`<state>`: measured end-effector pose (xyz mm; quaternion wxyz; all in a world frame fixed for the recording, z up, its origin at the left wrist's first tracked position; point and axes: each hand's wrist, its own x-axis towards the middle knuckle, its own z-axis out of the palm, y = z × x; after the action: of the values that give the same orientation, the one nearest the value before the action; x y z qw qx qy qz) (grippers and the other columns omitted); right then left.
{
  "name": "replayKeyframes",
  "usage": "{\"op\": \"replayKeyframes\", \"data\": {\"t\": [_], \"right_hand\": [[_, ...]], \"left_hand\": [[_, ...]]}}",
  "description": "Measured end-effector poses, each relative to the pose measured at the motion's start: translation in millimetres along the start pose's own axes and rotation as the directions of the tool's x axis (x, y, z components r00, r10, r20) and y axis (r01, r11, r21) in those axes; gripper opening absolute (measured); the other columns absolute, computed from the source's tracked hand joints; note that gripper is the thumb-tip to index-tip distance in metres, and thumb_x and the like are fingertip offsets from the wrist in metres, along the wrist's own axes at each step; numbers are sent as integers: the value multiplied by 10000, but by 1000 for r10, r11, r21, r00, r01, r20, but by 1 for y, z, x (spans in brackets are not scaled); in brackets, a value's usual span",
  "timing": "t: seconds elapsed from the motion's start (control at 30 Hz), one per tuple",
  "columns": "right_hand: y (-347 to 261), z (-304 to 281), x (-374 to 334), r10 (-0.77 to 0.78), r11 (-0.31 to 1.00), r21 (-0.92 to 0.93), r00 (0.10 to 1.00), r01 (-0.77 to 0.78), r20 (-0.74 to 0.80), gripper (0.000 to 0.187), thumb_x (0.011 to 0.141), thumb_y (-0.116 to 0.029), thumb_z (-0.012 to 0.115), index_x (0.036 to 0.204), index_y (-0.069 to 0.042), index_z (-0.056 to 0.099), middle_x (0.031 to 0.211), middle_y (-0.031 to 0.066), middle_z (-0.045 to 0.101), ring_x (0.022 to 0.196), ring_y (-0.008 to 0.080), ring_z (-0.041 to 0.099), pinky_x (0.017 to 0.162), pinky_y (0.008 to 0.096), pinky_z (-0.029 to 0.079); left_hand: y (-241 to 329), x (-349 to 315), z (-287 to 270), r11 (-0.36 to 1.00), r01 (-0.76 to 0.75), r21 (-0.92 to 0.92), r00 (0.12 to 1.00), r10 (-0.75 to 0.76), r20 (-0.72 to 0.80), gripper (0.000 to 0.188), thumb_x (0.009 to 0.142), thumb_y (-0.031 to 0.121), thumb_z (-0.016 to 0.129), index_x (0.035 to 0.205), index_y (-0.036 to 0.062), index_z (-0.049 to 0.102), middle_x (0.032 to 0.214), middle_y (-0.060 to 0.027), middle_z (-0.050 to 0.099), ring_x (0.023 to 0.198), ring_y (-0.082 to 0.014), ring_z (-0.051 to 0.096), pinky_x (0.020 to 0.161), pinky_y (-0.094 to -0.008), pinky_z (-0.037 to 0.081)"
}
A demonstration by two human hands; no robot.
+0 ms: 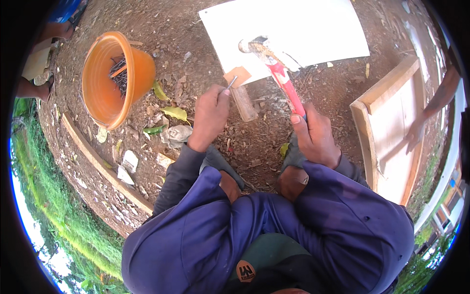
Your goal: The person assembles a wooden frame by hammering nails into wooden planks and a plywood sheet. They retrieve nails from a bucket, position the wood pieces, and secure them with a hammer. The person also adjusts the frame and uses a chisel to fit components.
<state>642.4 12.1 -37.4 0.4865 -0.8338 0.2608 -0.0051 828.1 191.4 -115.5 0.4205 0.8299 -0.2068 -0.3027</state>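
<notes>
My left hand (211, 116) pinches a nail (232, 83), which leans over a small orange-brown square patch (238, 76). That patch lies at the near corner of a white board (289, 34), and a short wood strip (244, 105) sticks out from beneath. In my right hand (317, 137), closed round the red handle, a claw hammer (281, 81) is held up with its worn head above the board. The hammer head is apart from the nail. Whether the nail's tip touches the patch is too small to tell.
An orange bucket (143, 73) holding several nails is tipped on the ground at left. A wooden tray-like frame (387, 93) lies at right, where another person's hand (415, 132) reaches over it. A long wood strip (100, 164) lies at left. Another person's foot (45, 89) is at far left.
</notes>
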Motion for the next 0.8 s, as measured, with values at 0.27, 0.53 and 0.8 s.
{"op": "replayKeyframes", "data": {"t": [0.27,0.53,0.8], "right_hand": [[33,23,-10,137,983,-140,980,-117,141,341,1009,-326,546,915,-2,490,642,266,582,628,489,607,569,558,451],[-1,-7,-6,-107,994,-9,994,107,-4,343,1005,-333,541,1041,7,553,703,207,605,611,390,624,570,470,482],[19,13,-3,117,984,-151,987,-99,112,399,1014,-340,529,979,58,527,682,279,605,647,497,617,593,541,476]], "left_hand": [[10,-5,0,988,-102,119,993,108,-46,191,975,158,579,952,-22,638,608,-109,541,545,-197,525,556,-365,421],[13,-7,-2,984,-99,148,993,108,-51,162,968,138,567,910,-9,599,620,-200,556,576,-366,565,545,-439,423],[16,-9,0,981,-97,166,993,106,-47,173,973,130,550,883,-16,573,636,-250,566,606,-458,584,549,-491,429]]}}
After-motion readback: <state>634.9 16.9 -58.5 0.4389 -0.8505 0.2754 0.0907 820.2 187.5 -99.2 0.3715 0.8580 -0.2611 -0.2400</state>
